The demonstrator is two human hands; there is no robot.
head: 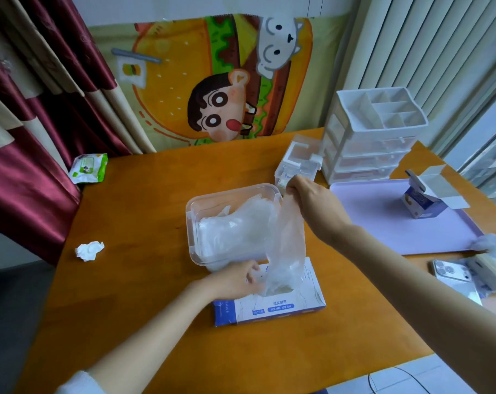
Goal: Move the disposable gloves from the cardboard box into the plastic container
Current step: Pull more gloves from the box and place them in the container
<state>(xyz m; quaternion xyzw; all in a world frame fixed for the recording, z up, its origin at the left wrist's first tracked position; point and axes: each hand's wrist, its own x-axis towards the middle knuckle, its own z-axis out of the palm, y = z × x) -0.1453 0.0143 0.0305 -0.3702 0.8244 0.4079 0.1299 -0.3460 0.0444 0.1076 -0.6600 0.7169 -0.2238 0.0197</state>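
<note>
**Step in hand:** drawing one glove out of the cardboard box.

**Right hand:** My right hand [312,203] is raised, with thumb and fingers pinched on the top edge of a clear glove [286,245]. The glove hangs straight down below that hand. Its lower end sits in the slot of the cardboard box [272,308], and by my reading it is not fully free of the slot.

**Left hand:** My left hand [235,281] rests on top of the box, just beside the slot, with fingers bent toward the foot of the glove. I cannot tell whether those fingers pinch the film or only press the box down.

**Destination:** The plastic container [190,223] stands open on the tabletop [144,211]. It is just beyond my left hand and below and to the left of my right hand. Its near wall meets or nearly meets the far edge of the box. A pile of gloves [235,231] already lies inside and fills much of it.

**Progress:** I judge the task to be well under way. What remains in the box is hidden.

**Next move:**
- The right hand should rise until the glove's tail clears the slot, while the left hand keeps the box on the tabletop.
- The right hand then carries the glove leftward over the rim and lays it on the pile.

**Risk noted:** The film is thin and clinging, so a second glove may follow the first through the slot.
</note>
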